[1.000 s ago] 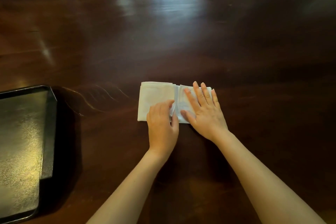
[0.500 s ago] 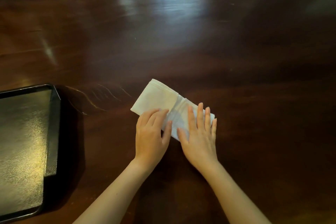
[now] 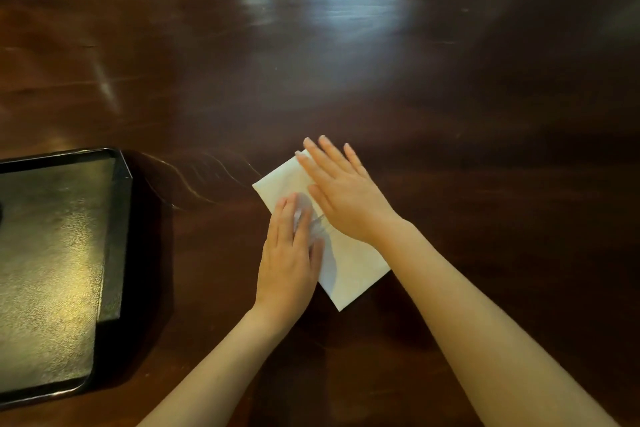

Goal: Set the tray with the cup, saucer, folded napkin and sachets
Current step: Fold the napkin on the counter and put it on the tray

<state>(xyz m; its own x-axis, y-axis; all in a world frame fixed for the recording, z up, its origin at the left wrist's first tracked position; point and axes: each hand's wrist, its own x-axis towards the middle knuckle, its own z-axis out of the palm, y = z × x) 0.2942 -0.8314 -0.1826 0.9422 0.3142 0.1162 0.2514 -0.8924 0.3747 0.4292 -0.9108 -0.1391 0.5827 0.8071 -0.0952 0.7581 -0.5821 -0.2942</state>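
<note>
We've got the napkin [image 3: 349, 270] lying flat on the table [image 3: 450, 114], a white cloth or paper rectangle, folded, turned diagonal w/ one corner pointing away and one toward us. Surface looks smooth and matte; edges crisp. The middle of it is a bit blurred, so we can't make out the fold lines there.

Left hand [image 3: 289, 253] is palm down on the near-left part of the napkin, fingers straight and close together, pressing flat, not gripping anything. Right hand [image 3: 346, 194] is palm down over the far part, fingers spread and extended, also flat, nothing pinched. Fingertips reach to the napkin's far corner, approx. at the edge.

Table is dark reddish-brown wood, polished, glossy, w/ pale window glare up top and wavy grain streaks left of the napkin.

Tray [image 3: 117, 236] sits at the left, well apart from the napkin: black, rectangular, rounded corners, raised rim, inner floor w/ a fine pebbled texture catching yellowish light. It's cut off by the frame's left edge.

No labels, brands or writing readable anywhere.
</note>
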